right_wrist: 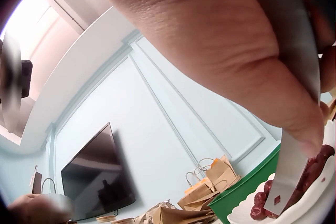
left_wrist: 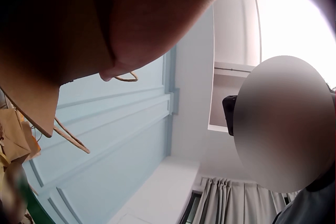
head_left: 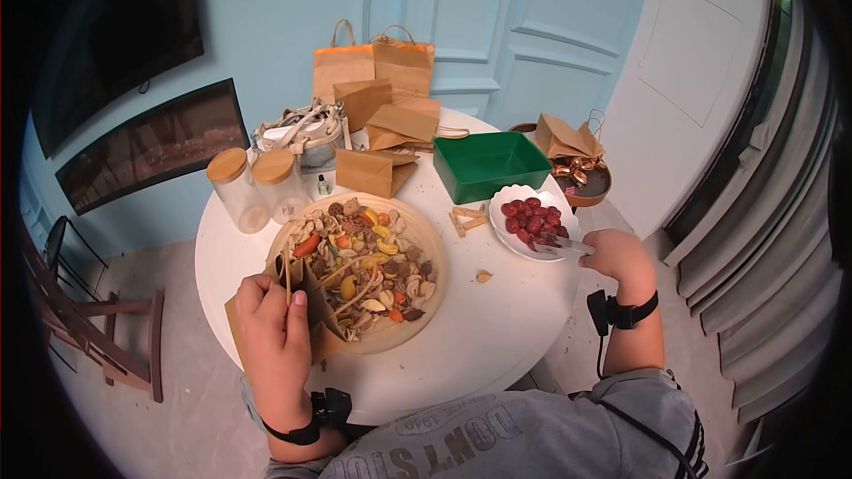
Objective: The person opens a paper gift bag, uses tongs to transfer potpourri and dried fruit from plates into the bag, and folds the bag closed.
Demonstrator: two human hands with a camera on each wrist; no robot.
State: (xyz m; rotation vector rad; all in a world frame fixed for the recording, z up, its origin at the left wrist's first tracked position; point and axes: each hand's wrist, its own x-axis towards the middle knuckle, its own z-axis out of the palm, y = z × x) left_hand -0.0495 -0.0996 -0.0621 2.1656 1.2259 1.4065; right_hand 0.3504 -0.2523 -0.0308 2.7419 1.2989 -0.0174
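Note:
My left hand [head_left: 277,335] grips a brown paper bag [head_left: 327,312] with twisted handles, held upright at the near left rim of a round tray [head_left: 437,277]. A colourful dried mix [head_left: 377,270] fills that tray. On the right, my right hand [head_left: 619,257] holds metal tongs [head_left: 572,247], their tips down among dark red dates [head_left: 534,215] in a white scalloped bowl [head_left: 497,232]. The right wrist view shows a flat tong arm [right_wrist: 287,174] with a diamond-shaped hole over the dates. In the left wrist view the bag [left_wrist: 37,95] is dark and close to the camera.
Behind the bowl stands a green box [head_left: 475,184]. Two glass jars [head_left: 232,195] with wooden lids, a small bottle [head_left: 324,184], a bag with straps [head_left: 311,137] and several paper bags [head_left: 368,173] line the back. A small wooden piece [head_left: 468,220] lies by the bowl.

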